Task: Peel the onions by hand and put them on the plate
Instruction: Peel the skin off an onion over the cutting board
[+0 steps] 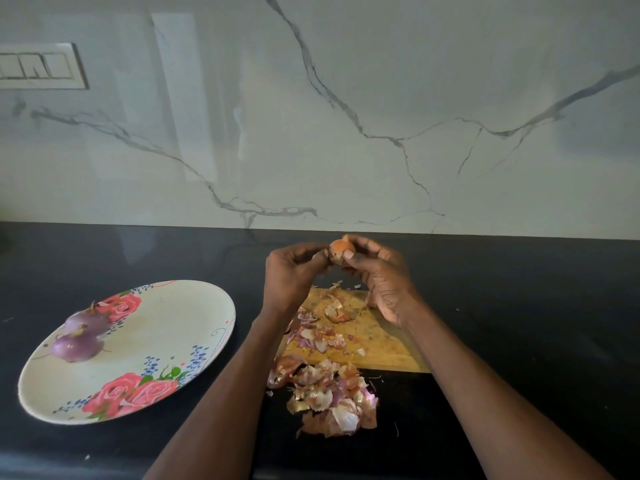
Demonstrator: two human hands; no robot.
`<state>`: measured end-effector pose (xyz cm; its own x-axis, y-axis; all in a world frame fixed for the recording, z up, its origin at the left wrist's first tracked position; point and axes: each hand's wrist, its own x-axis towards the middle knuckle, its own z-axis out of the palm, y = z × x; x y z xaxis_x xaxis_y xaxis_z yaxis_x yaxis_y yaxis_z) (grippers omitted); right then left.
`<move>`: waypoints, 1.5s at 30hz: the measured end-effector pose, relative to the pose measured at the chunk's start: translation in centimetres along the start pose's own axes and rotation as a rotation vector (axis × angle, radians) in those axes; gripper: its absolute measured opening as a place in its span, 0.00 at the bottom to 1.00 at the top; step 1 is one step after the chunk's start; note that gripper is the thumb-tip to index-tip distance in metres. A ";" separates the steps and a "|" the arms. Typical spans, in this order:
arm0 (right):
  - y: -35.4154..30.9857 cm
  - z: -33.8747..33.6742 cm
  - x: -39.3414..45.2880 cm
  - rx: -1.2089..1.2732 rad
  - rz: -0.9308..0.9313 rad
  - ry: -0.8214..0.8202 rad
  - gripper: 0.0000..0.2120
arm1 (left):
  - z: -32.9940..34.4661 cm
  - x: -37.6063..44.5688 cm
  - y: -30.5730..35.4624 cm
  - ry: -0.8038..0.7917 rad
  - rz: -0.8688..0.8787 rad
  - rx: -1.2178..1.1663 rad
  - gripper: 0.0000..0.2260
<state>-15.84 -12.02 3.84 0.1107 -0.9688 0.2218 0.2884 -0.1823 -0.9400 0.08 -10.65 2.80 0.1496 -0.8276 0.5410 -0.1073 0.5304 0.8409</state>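
Fingers (pixel 356 252) of both hands clamp the unpeeled onion (pixel 341 251) between them, above the cutting board (pixel 381 341).

Wall switch panel (pixel 40 65), marble backsplash (pixel 346 116)

Cream plate (pixel 166 317) with pink roses and blue sprigs; two purple onions (pixel 78 344); black counter (pixel 519 306); grey-veined white marble wall (pixel 346 98); tan board (pixel 377 337).
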 end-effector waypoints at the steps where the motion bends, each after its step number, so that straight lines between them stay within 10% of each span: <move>1: -0.1 0.0 -0.1 0.013 0.005 -0.009 0.14 | 0.0 0.0 0.1 -0.001 -0.007 -0.011 0.08; 45: -0.4 0.6 -0.3 0.200 0.088 -0.056 0.14 | 0.9 -0.5 0.7 0.142 0.018 0.217 0.05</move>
<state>-15.42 -11.54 4.29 0.1948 -0.9677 0.1600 0.4575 -0.0546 -0.8876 -0.94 -10.00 3.08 0.2811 -0.7762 0.5644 -0.3172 0.4799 0.8180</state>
